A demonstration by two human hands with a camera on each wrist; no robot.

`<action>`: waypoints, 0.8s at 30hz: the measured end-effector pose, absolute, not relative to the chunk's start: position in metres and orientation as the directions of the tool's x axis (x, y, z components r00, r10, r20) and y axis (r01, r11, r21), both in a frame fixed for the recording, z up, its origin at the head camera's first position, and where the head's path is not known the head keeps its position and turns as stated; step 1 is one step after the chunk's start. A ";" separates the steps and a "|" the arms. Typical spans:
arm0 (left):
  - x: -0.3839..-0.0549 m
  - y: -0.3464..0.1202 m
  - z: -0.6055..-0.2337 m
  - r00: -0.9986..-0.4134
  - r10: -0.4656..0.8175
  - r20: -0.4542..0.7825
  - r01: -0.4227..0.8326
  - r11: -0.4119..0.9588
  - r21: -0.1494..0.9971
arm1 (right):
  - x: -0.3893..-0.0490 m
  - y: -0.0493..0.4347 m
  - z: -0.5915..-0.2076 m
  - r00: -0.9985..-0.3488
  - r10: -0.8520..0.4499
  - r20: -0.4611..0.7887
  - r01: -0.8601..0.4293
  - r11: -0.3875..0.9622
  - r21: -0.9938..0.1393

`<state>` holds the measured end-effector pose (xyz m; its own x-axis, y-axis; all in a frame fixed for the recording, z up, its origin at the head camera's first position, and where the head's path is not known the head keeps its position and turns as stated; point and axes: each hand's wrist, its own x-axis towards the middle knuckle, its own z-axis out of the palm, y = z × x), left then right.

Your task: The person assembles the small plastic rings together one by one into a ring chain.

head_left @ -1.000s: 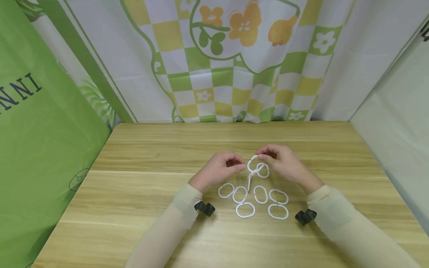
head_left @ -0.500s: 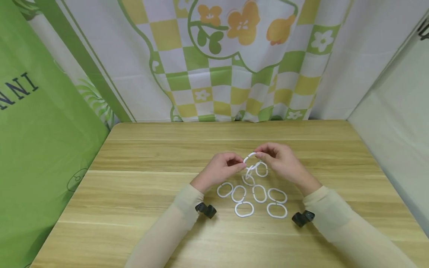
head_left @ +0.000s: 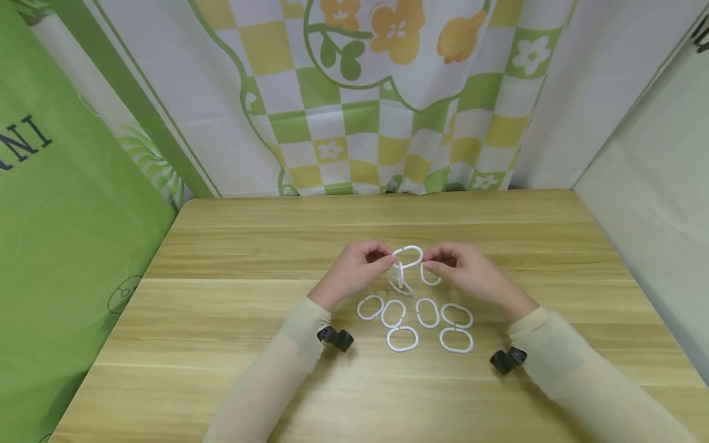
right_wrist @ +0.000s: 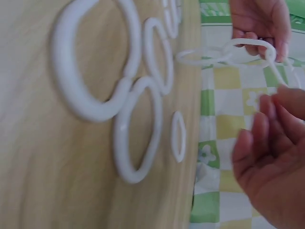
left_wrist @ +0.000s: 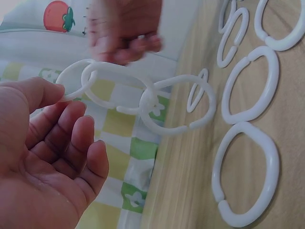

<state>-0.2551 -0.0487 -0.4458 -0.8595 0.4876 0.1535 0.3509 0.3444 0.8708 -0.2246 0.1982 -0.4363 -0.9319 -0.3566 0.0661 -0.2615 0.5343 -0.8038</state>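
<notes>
Left of the chain, the left hand pinches its top ring between thumb and forefinger; right of it, the right hand pinches that ring's opposite end. Other fingers curl loosely. The chain hangs above the table.

Place: small cloth-screened nook, home or studio I can't tell | 12 o'clock: checked, flower-printed curtain hanging behind the wood-grain surface | 10 o'clock: green hanging bearing dark lettering | 2 o'clock: pale sheet close along that side, boxing us in
</notes>
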 end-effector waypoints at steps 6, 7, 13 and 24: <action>-0.255 -0.053 -0.441 -0.868 0.469 0.163 0.350 0.345 0.871 | -0.222 0.198 -0.452 -0.861 -0.507 -0.042 -0.307 0.584 -0.751; -0.255 -0.053 -0.440 -0.869 0.467 0.164 0.350 0.346 0.870 | -0.222 0.197 -0.454 -0.851 -0.524 -0.043 -0.327 0.591 -0.738; -0.255 -0.055 -0.438 -0.873 0.461 0.157 0.339 0.343 0.876 | -0.219 0.188 -0.460 -0.823 -0.565 -0.066 -0.427 0.691 -0.584; -0.257 -0.054 -0.439 -0.862 0.475 0.177 0.365 0.338 0.868 | -0.219 0.184 -0.463 -0.823 -0.542 -0.166 -0.409 0.771 -0.488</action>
